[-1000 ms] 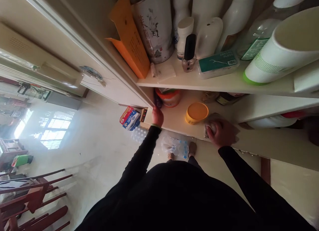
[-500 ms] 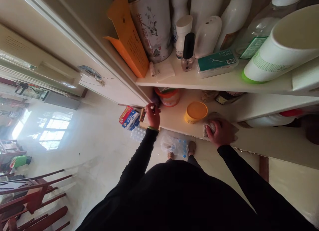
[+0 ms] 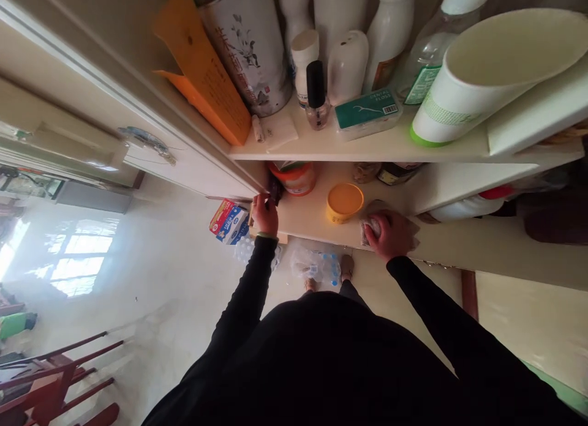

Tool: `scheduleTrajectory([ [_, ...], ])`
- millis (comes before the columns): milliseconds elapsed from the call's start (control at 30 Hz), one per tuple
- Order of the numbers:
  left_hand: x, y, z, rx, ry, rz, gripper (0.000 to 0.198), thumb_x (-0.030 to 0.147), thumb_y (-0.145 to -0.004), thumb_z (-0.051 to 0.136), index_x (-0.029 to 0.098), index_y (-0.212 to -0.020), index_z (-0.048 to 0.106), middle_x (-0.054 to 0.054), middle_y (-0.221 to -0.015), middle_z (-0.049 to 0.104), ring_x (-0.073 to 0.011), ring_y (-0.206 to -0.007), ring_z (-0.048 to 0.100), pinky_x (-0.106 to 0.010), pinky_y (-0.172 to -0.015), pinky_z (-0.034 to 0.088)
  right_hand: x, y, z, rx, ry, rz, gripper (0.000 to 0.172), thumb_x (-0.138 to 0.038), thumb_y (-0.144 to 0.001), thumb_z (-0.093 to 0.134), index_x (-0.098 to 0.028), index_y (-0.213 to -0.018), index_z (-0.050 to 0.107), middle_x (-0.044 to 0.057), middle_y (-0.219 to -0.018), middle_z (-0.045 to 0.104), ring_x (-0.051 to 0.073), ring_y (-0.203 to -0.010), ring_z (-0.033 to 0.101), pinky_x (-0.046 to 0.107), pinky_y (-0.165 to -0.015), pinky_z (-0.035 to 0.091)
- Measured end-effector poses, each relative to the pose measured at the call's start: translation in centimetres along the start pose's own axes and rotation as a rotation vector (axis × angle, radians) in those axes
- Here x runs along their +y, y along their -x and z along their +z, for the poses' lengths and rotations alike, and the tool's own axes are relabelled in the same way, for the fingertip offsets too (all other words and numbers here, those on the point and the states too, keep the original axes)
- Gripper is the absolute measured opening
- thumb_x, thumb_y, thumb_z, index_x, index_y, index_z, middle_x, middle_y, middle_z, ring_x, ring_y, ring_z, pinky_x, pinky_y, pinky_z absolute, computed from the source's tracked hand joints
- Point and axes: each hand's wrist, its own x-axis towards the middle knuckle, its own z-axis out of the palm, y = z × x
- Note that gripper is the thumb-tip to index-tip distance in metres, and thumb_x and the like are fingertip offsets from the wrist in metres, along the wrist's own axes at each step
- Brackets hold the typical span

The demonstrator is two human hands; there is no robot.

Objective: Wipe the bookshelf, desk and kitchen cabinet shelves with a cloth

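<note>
Shelving in a pale cream finish fills the upper half of the view, above a glossy floor (image 3: 169,242) that reflects a window. Along the upper shelf (image 3: 316,141), an orange carton (image 3: 206,77) leans by the left end next to a tin (image 3: 250,52); a dental floss box (image 3: 367,114) lies at the front edge, and a paper cup (image 3: 459,101) stands farther right. Red-brown wooden furniture (image 3: 55,377) stands across the room.

The view has swung a little since half a second ago, so the shelves sit farther left in it and more of the cabinet's right side shows. The left hand (image 3: 265,215), whose fingers looked looser then, is now more curled, at the left end of the lower shelf (image 3: 305,221) near an orange-red tub (image 3: 296,180); I cannot tell whether it holds anything. The right hand's grip matches the earlier pictures.

That right hand (image 3: 392,235) is closed over a clear plastic bag (image 3: 367,223) at the lower shelf's front edge, just right of a yellow tub (image 3: 344,202). The bag looks crumpled and lumpy, greyish beside the thumb (its contents are too blurred to name), with loose film showing past the hand's right side.
</note>
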Motion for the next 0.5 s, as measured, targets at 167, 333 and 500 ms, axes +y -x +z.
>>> scheduleTrajectory([
  [167,0.0,0.2,2.1,0.008,0.098,-0.027,0.018,0.015,-0.097,0.068,0.021,-0.112,0.074,-0.009,-0.114,0.066,-0.0217,-0.103,0.074,-0.034,-0.093,0.061,-0.1,0.0,-0.1,-0.014,0.033,0.009,0.035,-0.043,-0.100,0.062,-0.020,-0.124,0.075,0.019,-0.127,0.069,0.036,-0.118,0.061,0.051,-0.104,0.050],
  [333,0.4,2.0,3.3,-0.059,0.259,-0.017,0.055,0.015,-0.098,0.065,0.021,-0.153,0.060,-0.018,-0.152,0.058,-0.0251,-0.126,0.073,-0.034,-0.104,0.062,0.1,0.0,0.0,0.000,0.050,-0.024,0.036,-0.046,-0.102,0.060,-0.020,-0.122,0.075,0.019,-0.125,0.069,0.034,-0.118,0.061,0.047,-0.105,0.049],
  [500,0.2,4.1,1.8,-0.093,0.307,0.053,0.074,0.021,-0.098,0.065,0.030,-0.168,0.043,-0.019,-0.177,0.033,-0.0224,-0.112,0.077,-0.033,-0.090,0.065,0.1,-0.1,0.0,-0.003,0.052,-0.005,0.036,-0.047,-0.101,0.059,-0.021,-0.121,0.074,0.017,-0.124,0.069,0.034,-0.116,0.062,0.048,-0.103,0.049],
])
